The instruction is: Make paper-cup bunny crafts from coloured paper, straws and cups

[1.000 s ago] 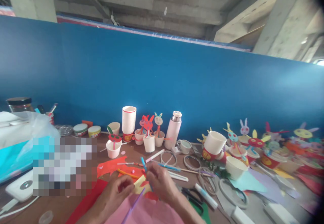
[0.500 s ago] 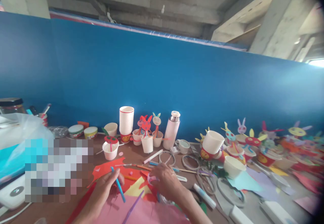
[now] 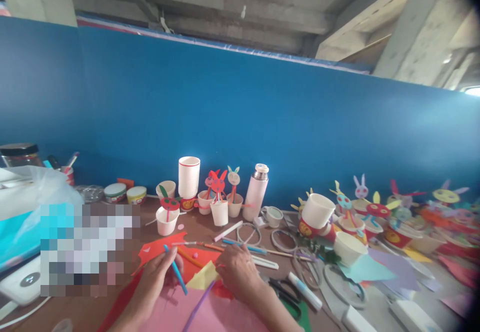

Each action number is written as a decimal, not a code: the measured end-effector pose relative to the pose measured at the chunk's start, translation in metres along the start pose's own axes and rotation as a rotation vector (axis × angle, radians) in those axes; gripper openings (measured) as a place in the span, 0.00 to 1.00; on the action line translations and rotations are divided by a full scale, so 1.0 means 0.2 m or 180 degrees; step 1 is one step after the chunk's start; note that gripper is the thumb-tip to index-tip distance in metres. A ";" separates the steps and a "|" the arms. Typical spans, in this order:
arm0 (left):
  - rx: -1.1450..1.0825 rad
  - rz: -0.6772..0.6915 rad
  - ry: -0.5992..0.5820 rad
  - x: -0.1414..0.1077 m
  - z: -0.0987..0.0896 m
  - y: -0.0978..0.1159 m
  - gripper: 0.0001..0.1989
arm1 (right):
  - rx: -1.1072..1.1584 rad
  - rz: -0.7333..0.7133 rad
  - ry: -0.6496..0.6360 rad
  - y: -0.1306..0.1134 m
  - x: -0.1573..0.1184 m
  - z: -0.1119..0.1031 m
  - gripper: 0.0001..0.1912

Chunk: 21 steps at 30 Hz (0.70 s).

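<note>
One pink sheet (image 3: 225, 317), crossed by one purple strip (image 3: 199, 306), lies nearest on the desk (image 3: 82, 312). Above it, the left hand (image 3: 159, 269) has its grip closed on one slim, straight, bright-blue stick (image 3: 177, 271), held aslant; the right hand (image 3: 238, 267) bends beside one yellow paper piece (image 3: 204, 277), its grip indeterminable. Farther back stand two lidded tubs (image 3: 115, 193) and one pale-pink flask (image 3: 257, 194).

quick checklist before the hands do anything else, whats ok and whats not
1. Left hand has a grip on the slim blue stick: ok.
2. Right hand empty: cannot tell, its underside is hidden.
3. Pink paper uncovered: not ok, a purple strip lies across it.
4. Black-handled scissors out of both hands: ok.
5. White-and-blue tube capped: cannot tell, too small to make out.
</note>
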<state>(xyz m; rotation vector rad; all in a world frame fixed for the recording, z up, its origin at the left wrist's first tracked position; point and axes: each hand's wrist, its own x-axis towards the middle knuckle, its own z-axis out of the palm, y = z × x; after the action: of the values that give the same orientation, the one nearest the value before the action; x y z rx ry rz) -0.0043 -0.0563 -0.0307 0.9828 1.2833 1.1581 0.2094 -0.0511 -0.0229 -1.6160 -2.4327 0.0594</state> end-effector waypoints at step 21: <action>-0.0241 0.0159 0.0344 0.07 -0.01 -0.09 0.22 | 0.0322 0.0165 0.0214 -0.21 0.24 0.08 0.09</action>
<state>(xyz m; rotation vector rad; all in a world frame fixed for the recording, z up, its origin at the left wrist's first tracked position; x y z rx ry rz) -0.0062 -0.0459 -0.0520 0.9116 1.2965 1.3040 0.1497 -0.0218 -0.0242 -1.6103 -2.2994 0.1322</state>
